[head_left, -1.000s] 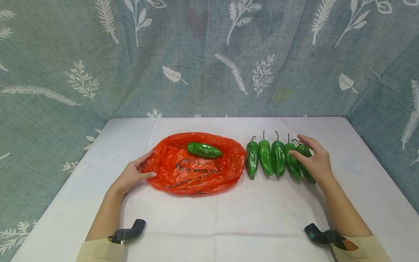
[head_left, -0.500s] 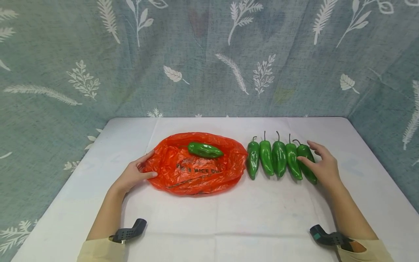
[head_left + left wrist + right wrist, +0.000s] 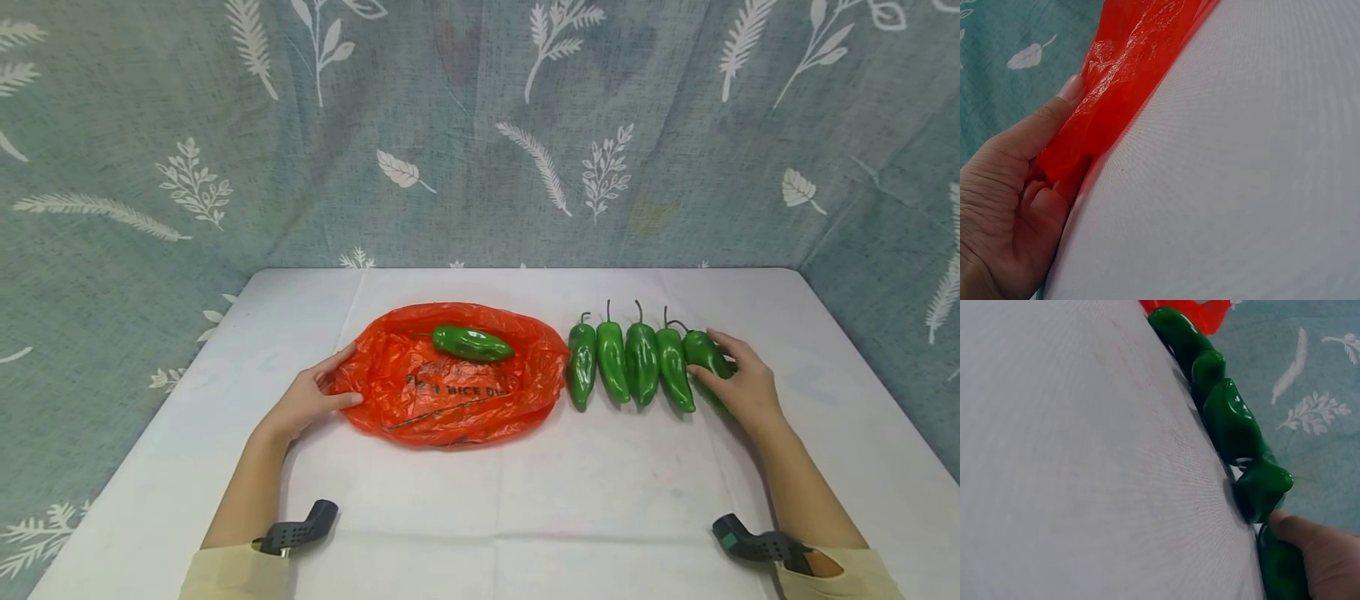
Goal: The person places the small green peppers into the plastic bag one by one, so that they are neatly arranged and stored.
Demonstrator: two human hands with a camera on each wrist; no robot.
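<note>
Your crinkled red bag (image 3: 450, 433) gapes open, one green pepper (image 3: 472, 343) crosswise inside; to its right five glossy peppers (image 3: 642, 365) line up, the rightmost (image 3: 698, 348), partly hidden, seemingly slanted.

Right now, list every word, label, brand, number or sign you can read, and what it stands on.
"NICE" (first letter uncertain), on the bag.
Letters either side, same bag: too creased to read.
Fainter line above, same bag: too blurred to read.

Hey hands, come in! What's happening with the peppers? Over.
Left hand grips red bag. Right hand around rightmost pepper. One pepper inside bag. Four peppers between right hand and bag.
</note>
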